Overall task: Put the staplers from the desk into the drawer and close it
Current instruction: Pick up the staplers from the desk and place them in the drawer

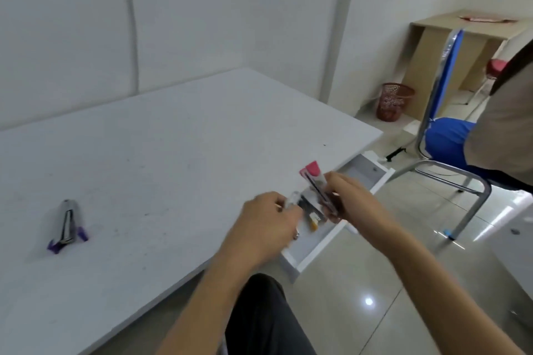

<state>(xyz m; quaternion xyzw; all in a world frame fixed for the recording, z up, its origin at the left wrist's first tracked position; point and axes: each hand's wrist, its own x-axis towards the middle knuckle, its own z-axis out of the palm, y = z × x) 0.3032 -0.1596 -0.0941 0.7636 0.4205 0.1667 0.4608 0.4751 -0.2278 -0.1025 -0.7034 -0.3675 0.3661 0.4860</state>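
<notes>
A pink stapler [313, 179] is gripped in my right hand [350, 199], tilted above the open white drawer [314, 251] at the desk's near right edge. My left hand [266, 223] is closed beside it at the drawer's left side, holding a small silvery thing that is blurred. A purple and silver stapler [67, 223] lies on the white desk [173, 153] at the far left. A small yellow item [313, 224] lies inside the drawer; the rest of its contents is hidden by my hands.
A blue chair [450, 141] with metal legs stands right of the drawer, with another person's body [507, 124] on it. A red mesh bin [393, 101] and a wooden table [461, 43] stand by the far wall.
</notes>
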